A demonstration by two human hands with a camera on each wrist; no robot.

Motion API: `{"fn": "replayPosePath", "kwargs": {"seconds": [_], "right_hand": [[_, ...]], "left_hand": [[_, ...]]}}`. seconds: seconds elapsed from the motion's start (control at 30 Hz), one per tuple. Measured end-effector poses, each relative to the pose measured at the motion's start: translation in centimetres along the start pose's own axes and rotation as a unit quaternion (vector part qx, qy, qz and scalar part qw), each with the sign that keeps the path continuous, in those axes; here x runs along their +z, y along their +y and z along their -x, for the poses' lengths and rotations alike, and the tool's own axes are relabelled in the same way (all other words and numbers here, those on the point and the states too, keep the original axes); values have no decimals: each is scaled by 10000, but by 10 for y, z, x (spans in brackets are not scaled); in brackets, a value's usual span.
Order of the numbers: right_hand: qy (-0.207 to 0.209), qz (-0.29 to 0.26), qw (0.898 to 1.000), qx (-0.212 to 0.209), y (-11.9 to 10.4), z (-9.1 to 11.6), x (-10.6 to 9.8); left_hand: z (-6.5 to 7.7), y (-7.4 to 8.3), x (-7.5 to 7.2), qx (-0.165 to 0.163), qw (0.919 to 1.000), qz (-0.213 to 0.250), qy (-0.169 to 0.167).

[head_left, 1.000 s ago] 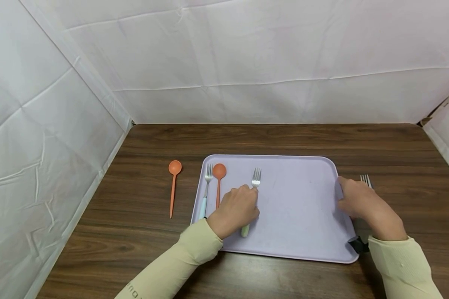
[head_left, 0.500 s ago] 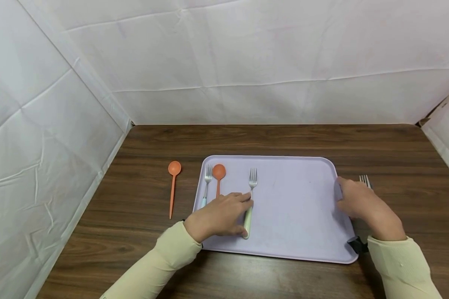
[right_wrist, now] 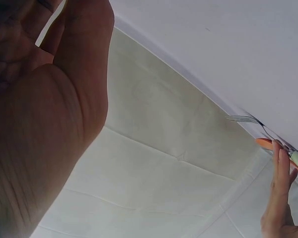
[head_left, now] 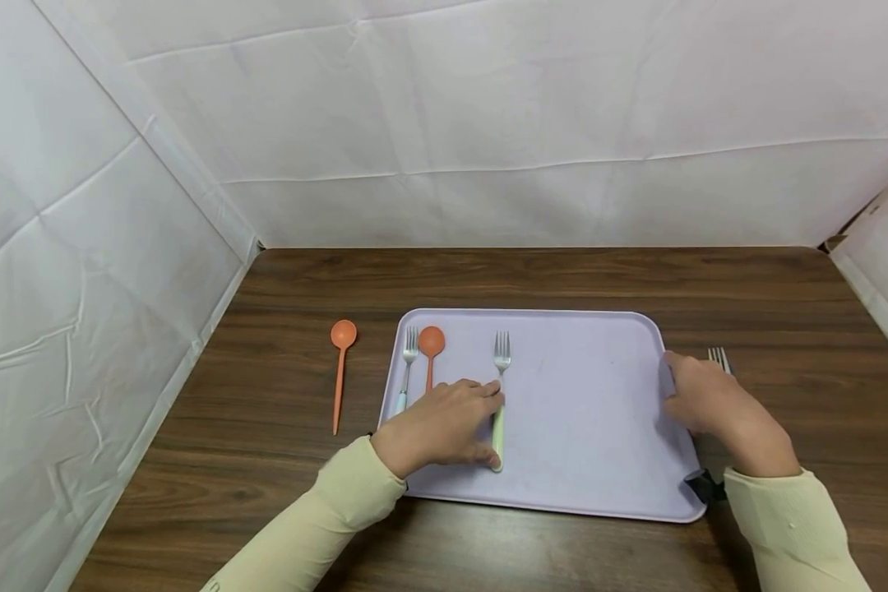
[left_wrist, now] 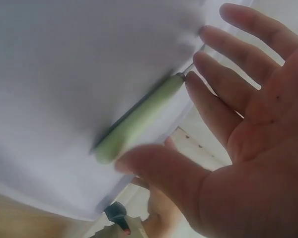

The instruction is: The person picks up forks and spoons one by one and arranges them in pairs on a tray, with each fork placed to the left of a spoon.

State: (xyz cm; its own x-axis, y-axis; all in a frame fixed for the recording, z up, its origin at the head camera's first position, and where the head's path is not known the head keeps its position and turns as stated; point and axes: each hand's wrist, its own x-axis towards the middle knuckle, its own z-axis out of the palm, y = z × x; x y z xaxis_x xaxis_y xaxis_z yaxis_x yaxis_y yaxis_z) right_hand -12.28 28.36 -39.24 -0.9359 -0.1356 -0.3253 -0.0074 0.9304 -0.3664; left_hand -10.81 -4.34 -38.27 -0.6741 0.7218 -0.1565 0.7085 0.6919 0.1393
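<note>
A fork with a pale green handle (head_left: 499, 436) lies on the lilac tray (head_left: 585, 411), tines pointing away. My left hand (head_left: 444, 423) is over it, fingertips by the neck and thumb at the handle's end. In the left wrist view those fingers (left_wrist: 228, 79) are nearly straight, spread alongside the green handle (left_wrist: 139, 119). At the tray's right rim, my right hand (head_left: 718, 403) holds the edge between thumb and fingers; the contact is partly hidden. Left of the green fork lie an orange spoon (head_left: 432, 341) and a fork with a light blue handle (head_left: 410, 345), both partly covered by my left hand.
Another orange spoon (head_left: 344, 337) lies on the brown wooden table (head_left: 266, 395), left of the tray. Beyond the right rim another fork (head_left: 719, 358) shows its tines, the remainder hidden behind my right hand. White cloth walls (head_left: 488, 123) surround the table.
My left hand has loosened from the green-handled fork and drawn left, uncovering more of it. The fork has turned straighter and its handle end has shifted slightly right. The right hand stays at the rim.
</note>
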Motion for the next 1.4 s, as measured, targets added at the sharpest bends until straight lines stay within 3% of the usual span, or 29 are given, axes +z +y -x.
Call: {"fn": "replayPosePath", "kwargs": {"seconds": [0.27, 0.67, 1.1, 1.4], "right_hand": [[5, 36, 10000, -23, -1, -1, -2], [12, 21, 10000, -17, 2, 1, 0], [38, 42, 10000, -36, 1, 0, 0], [-21, -13, 10000, 31, 1, 0, 0]], "left_hand": [[6, -7, -8, -350, 9976, 508, 325], [19, -19, -10, -588, 9941, 576, 705], [32, -32, -12, -771, 9901, 781, 876], [38, -38, -11, -745, 9884, 686, 1129]]}}
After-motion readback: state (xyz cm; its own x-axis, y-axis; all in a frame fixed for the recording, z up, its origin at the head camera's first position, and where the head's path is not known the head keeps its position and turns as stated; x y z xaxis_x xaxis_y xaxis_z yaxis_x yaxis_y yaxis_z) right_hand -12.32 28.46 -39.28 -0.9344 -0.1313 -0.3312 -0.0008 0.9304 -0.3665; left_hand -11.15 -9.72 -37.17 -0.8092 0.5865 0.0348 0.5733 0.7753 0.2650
